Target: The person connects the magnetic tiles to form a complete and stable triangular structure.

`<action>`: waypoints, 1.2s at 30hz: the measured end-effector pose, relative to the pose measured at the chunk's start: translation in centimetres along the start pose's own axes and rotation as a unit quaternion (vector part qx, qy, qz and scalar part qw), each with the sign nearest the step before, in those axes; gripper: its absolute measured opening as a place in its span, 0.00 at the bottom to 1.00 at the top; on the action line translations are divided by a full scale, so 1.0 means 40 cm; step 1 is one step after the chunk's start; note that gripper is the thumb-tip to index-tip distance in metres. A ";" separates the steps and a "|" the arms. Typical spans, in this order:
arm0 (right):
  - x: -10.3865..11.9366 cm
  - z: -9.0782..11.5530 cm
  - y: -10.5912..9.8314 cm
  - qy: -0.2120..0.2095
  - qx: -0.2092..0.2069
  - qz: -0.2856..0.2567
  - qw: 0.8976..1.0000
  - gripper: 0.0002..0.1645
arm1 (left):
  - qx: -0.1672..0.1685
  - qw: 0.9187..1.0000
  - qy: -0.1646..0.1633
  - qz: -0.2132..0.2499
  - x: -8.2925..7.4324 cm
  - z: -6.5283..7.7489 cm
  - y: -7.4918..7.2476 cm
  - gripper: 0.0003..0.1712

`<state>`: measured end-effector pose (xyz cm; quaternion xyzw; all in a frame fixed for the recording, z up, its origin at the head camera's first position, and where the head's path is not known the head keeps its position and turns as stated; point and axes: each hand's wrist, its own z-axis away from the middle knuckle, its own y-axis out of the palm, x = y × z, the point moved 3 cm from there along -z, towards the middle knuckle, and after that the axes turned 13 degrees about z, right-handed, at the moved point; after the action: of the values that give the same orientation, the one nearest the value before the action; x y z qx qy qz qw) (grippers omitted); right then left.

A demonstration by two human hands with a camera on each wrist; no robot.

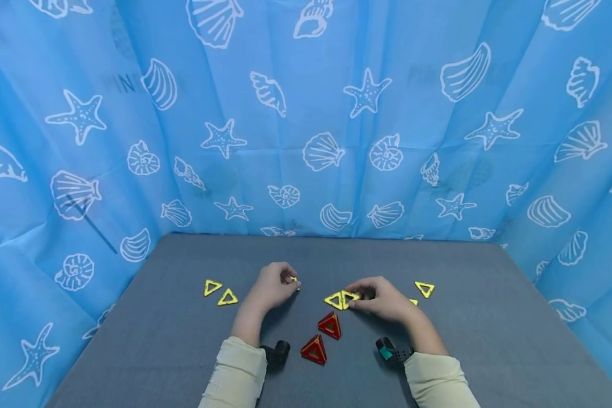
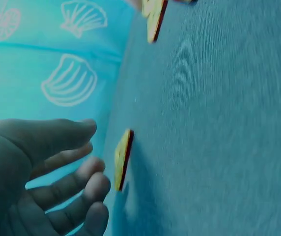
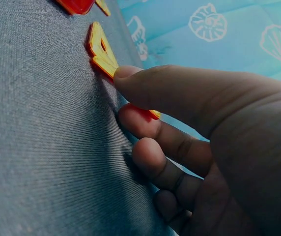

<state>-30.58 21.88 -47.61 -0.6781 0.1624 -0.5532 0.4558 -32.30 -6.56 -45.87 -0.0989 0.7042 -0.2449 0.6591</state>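
Looking at the head view, you can make out one faint piece of dark lettering, on the left part of the blue curtain (image 1: 306,90): capitals that seem to read "PIN" (image 1: 119,84), with the P paler than the I and N. You find them just left of a white-outlined ribbed shell (image 1: 160,84) and up and to the right of a white-outlined starfish (image 1: 78,116). Whether more letters follow, you cannot tell. On the curtain's right part, beside another ribbed shell (image 1: 466,72), you see a second dim patch of apparent lettering (image 1: 427,72), too faint for you to read.
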 end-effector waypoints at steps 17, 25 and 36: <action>0.006 -0.002 0.005 0.007 0.002 -0.008 1.000 0.18 | -0.043 0.995 -0.038 -0.083 0.024 0.004 0.017 0.14; 0.011 -0.001 0.002 0.010 -0.003 -0.013 1.000 0.19 | -0.040 0.995 -0.032 -0.080 0.024 -0.007 0.021 0.16; 0.014 0.000 0.006 0.014 -0.003 -0.009 1.000 0.18 | -0.005 0.998 -0.040 -0.040 0.019 -0.010 0.038 0.13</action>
<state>-30.32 21.34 -47.46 -0.6733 0.1648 -0.5659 0.4463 -32.48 -5.54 -47.25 -0.1404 0.6736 -0.2634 0.6761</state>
